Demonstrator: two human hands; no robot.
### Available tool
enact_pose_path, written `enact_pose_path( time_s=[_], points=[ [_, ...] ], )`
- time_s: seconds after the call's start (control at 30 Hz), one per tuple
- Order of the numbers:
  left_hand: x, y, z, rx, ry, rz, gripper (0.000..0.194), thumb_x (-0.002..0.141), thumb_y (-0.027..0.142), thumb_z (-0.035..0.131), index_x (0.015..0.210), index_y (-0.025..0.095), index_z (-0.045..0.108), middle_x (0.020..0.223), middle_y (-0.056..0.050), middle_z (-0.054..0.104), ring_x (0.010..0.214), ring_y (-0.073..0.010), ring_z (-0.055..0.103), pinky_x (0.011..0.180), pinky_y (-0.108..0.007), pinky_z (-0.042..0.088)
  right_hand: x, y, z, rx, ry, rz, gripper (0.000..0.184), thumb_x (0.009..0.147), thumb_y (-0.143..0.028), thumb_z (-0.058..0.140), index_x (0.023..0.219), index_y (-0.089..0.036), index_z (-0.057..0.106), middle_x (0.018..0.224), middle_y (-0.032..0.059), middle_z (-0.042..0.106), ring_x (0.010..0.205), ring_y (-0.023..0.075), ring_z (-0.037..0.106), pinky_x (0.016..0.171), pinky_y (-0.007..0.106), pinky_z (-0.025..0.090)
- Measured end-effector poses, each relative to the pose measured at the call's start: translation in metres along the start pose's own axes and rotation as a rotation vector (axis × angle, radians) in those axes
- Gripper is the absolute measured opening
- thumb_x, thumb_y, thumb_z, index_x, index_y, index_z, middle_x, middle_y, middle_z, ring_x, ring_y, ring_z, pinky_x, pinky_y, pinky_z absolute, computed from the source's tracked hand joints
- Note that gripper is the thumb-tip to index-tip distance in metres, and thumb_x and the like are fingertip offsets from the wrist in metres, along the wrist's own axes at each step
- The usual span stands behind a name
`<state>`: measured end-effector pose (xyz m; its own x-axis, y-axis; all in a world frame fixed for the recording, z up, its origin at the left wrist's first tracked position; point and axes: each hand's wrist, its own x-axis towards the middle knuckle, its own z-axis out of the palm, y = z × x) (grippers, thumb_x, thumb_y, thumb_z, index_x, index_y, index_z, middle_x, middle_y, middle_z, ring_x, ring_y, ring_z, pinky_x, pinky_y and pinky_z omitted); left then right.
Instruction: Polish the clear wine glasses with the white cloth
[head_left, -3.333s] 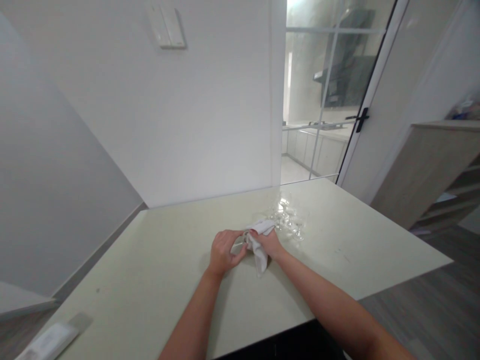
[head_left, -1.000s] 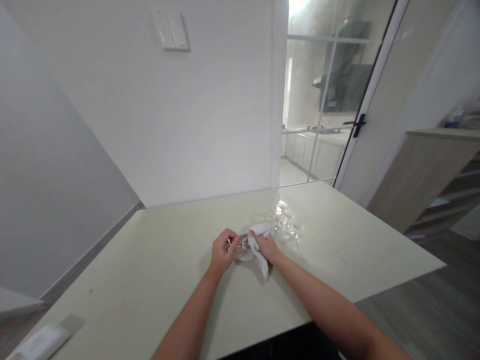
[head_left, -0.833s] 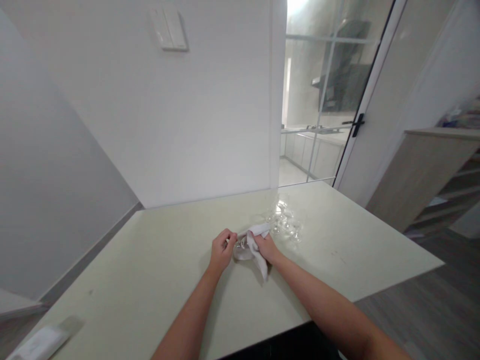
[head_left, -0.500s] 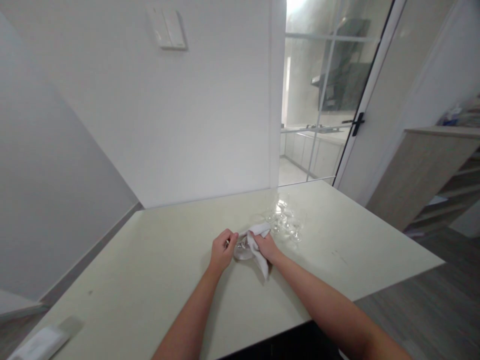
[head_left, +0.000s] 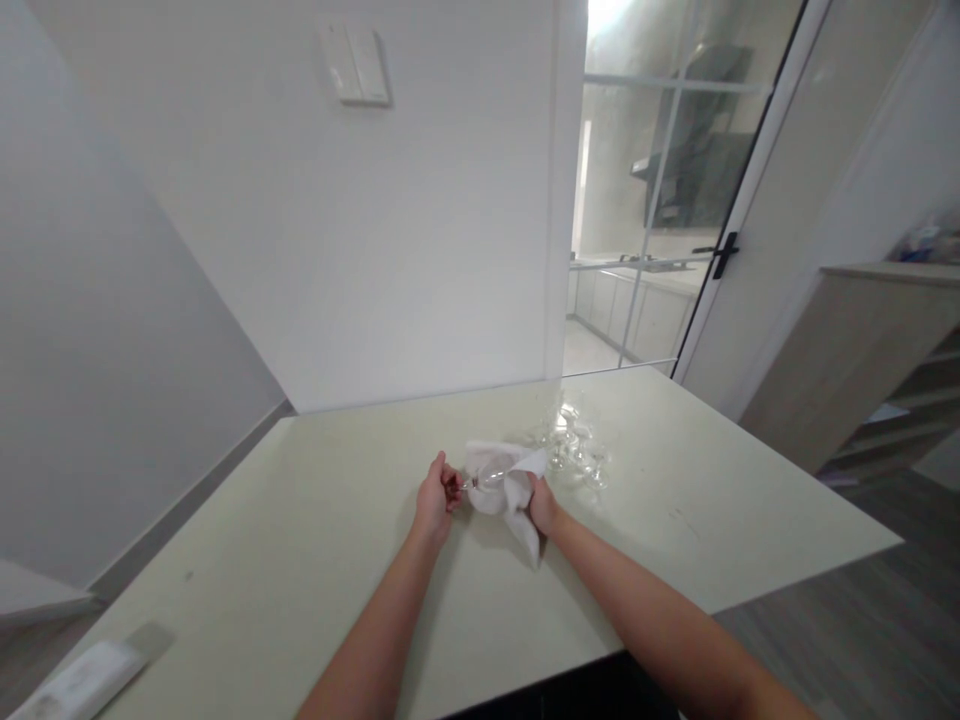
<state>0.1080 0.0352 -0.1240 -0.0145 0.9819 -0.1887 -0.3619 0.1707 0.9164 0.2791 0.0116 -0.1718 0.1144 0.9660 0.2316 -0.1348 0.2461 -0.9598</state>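
Observation:
My left hand (head_left: 437,495) is closed, its fingers around the stem of a clear wine glass (head_left: 495,468). The glass lies tilted on its side above the table, its bowl pointing right. A white cloth (head_left: 519,500) spreads under and around the bowl. On the right, my right hand (head_left: 544,506) grips the cloth, its thumb near the bowl and its other fingers hidden by the folds. Just beyond that hand, several clear stemmed glasses (head_left: 574,445) stand close together; their outlines blur into one another.
The pale table (head_left: 315,540) meets the white wall at its far edge. A white object (head_left: 86,680) lies at the near left corner. At the back right is a glazed door (head_left: 637,180) with a black handle (head_left: 724,255); a wooden shelf unit (head_left: 855,340) stands right.
The cloth has opened out from a bunch and now lies beneath the bowl. My left hand has turned and moved slightly left, and the glass shows its bowl more clearly.

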Motion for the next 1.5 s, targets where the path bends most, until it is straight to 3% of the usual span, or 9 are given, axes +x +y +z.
enact_pose_path(
  time_s=[0.13,0.27,0.47,0.7,0.9,1.07,1.3,1.5],
  points=[
    [0.0,0.001,-0.001,-0.139,0.048,0.028,0.05,0.069,0.056,0.067,0.057,0.021,0.033,0.049,0.005,0.05,0.036,-0.0056,0.038,0.034,-0.018,0.014,0.0,-0.005,-0.002,0.0,0.098,-0.083,0.063,0.074,-0.08,0.051,0.086,-0.021,0.069,0.093,0.0115,0.072,0.104,0.0319,0.065,0.099,0.049,0.049],
    [0.0,0.001,-0.002,-0.201,0.12,0.083,0.049,0.068,0.054,0.068,0.056,0.021,0.034,0.049,0.006,0.049,0.036,-0.0047,0.036,0.034,-0.018,0.016,-0.004,-0.019,0.0,-0.027,0.05,-0.154,0.062,0.073,-0.079,0.056,0.09,-0.021,0.071,0.099,0.0114,0.071,0.107,0.0316,0.063,0.103,0.05,0.047],
    [0.0,0.001,-0.002,-0.022,0.144,0.129,0.049,0.069,0.058,0.065,0.056,0.021,0.036,0.048,0.005,0.049,0.037,-0.0063,0.038,0.035,-0.019,0.018,-0.005,-0.02,0.004,0.015,-0.137,-0.084,0.057,0.071,-0.076,0.063,0.092,-0.023,0.07,0.087,0.0065,0.07,0.095,0.0254,0.066,0.093,0.042,0.053],
    [0.0,0.001,-0.003,0.126,0.071,0.134,0.05,0.071,0.061,0.063,0.055,0.02,0.038,0.049,0.004,0.048,0.039,-0.0068,0.038,0.037,-0.019,0.02,-0.003,-0.01,0.003,-0.01,-0.163,-0.027,0.054,0.069,-0.073,0.066,0.088,-0.022,0.071,0.085,0.0056,0.07,0.093,0.0247,0.066,0.09,0.041,0.053],
    [-0.003,0.003,-0.002,0.176,0.146,0.236,0.047,0.071,0.058,0.065,0.054,0.019,0.046,0.049,0.004,0.048,0.043,-0.0084,0.042,0.043,-0.021,0.032,-0.004,-0.016,0.005,-0.07,-0.145,0.039,0.054,0.079,-0.068,0.054,0.098,-0.02,0.07,0.097,0.0071,0.072,0.105,0.0285,0.062,0.098,0.044,0.048],
    [-0.005,0.005,0.0,0.171,0.187,0.315,0.044,0.073,0.054,0.065,0.053,0.019,0.047,0.048,0.005,0.045,0.043,-0.0084,0.039,0.044,-0.021,0.033,-0.003,-0.02,0.004,-0.079,-0.14,0.086,0.06,0.083,-0.07,0.048,0.105,-0.018,0.069,0.104,0.0096,0.071,0.111,0.0295,0.06,0.101,0.045,0.045],
    [-0.005,0.005,-0.001,0.215,0.156,0.326,0.044,0.075,0.053,0.064,0.052,0.019,0.048,0.048,0.004,0.044,0.044,-0.0087,0.039,0.045,-0.021,0.032,-0.005,-0.019,0.004,-0.066,-0.288,0.071,0.051,0.072,-0.054,0.073,0.11,-0.02,0.068,0.109,0.0079,0.071,0.105,0.0262,0.063,0.101,0.045,0.046],
    [-0.004,0.006,-0.002,0.228,0.127,0.342,0.044,0.074,0.054,0.065,0.052,0.019,0.05,0.049,0.004,0.046,0.044,-0.0088,0.04,0.044,-0.021,0.032,-0.005,-0.009,0.001,-0.104,-0.346,0.006,0.048,0.076,-0.048,0.072,0.116,-0.021,0.066,0.12,0.0084,0.068,0.114,0.0254,0.06,0.107,0.046,0.042]
  ],
)
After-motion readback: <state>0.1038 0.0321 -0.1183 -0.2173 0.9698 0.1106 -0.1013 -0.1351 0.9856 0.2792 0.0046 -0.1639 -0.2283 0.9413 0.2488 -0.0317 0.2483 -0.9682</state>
